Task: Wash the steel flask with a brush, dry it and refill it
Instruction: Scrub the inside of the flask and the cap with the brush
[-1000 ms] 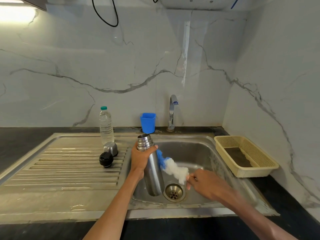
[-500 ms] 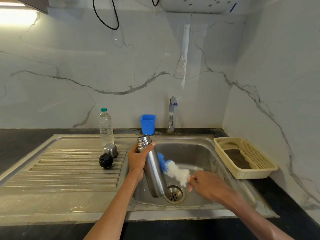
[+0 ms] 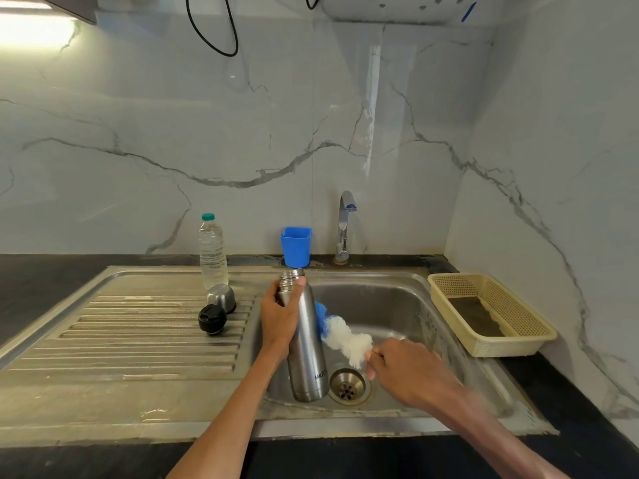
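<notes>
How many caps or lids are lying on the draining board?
2. The steel cap stands in front of the water bottle; the black lid lies just in front of that cap, nearer the camera. Both are left of the flask. None seems hidden.

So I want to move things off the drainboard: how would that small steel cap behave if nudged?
The steel cap looks rigid and probably light, being small. Its smooth metal is likely slippery. It stands dome-up on the ribbed drainboard, touching the black lid, so it would probably slide, or roll if tipped over.
</notes>
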